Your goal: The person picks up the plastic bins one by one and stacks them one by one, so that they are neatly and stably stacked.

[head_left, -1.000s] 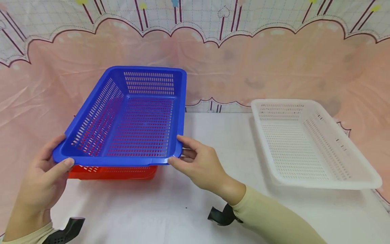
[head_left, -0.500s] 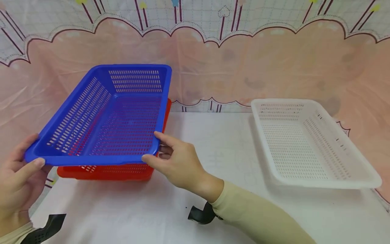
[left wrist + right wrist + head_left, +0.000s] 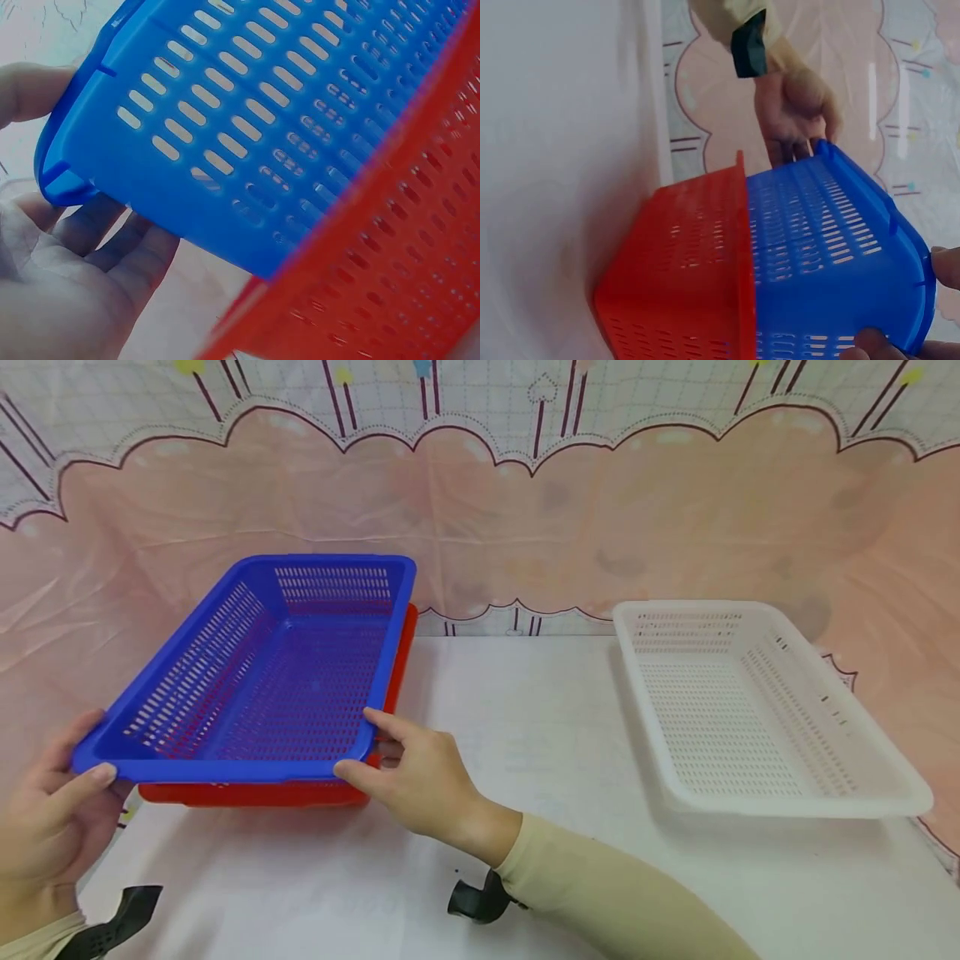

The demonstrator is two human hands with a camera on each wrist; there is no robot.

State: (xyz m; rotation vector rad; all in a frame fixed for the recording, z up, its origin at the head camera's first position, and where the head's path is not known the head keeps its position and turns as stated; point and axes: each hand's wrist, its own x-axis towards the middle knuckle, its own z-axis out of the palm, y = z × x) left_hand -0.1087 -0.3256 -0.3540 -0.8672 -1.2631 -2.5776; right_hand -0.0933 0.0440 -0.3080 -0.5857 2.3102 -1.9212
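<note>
A blue plastic basket [image 3: 225, 771] with slotted walls is held by both hands over a red basket [image 3: 255, 795] on the left of the table. My left hand [image 3: 56, 827] grips its near left corner, thumb on the rim and fingers underneath. At the near right corner, my right hand [image 3: 420, 777] pinches the rim between thumb and fingers. The right wrist view shows the lower part of the blue basket [image 3: 832, 292] inside the red basket [image 3: 667, 277], its upper walls still above the red rim. Most of the red basket is hidden in the head view.
On the right of the white-covered table [image 3: 540, 727] stands a white slotted basket [image 3: 810, 807]. A patterned pink and white cloth [image 3: 510, 535] hangs behind the table. Each wrist carries a black strap, such as the right strap [image 3: 480, 897].
Both hands have carried the blue basket left, then lowered it toward the red one. Its far rim sits lower than half a second ago. The white basket stays put.
</note>
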